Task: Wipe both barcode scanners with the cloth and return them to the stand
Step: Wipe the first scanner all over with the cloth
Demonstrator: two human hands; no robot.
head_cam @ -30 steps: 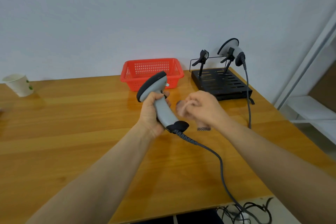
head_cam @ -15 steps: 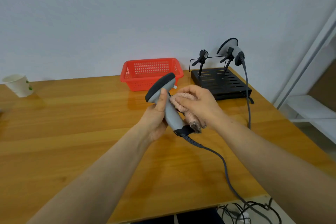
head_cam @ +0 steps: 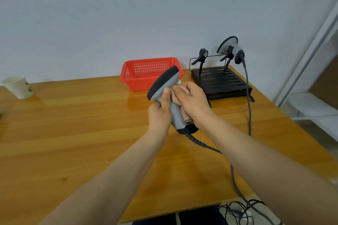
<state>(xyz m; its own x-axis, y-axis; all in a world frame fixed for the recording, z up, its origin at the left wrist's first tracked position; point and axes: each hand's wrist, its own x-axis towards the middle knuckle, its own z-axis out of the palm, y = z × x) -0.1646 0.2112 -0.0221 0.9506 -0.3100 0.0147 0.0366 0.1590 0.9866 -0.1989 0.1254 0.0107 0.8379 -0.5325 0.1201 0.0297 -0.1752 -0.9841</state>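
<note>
Item one: barcode scanner (head_cam: 165,83), grey with a black head, held tilted above the bench (head_cam: 73,133) just in front of the red basket (head_cam: 151,71); its handle is gripped by the left hand (head_cam: 161,113), fingers curled round it and thumb laid along the grey side. Cloth (head_cam: 180,90), pink and bunched, is clasped in the curled right hand (head_cam: 193,100) and pressed to the far side of the handle. Item two: second scanner (head_cam: 232,47), seated in the right clip of the black stand (head_cam: 221,82) at the back right of the bench; whether it has been wiped cannot be told from this view. The left clip (head_cam: 202,55) is vacant. Progress is judged as early to middling: wiping of item one is under way; its return to the vacant clip is outstanding, and perhaps the handling of item two. Also recorded: a paper cup (head_cam: 18,86) at far left, well apart. Possible hindrance: the held scanner's cable (head_cam: 232,170) trails over the bench edge and may drag or snag on the return.
</note>
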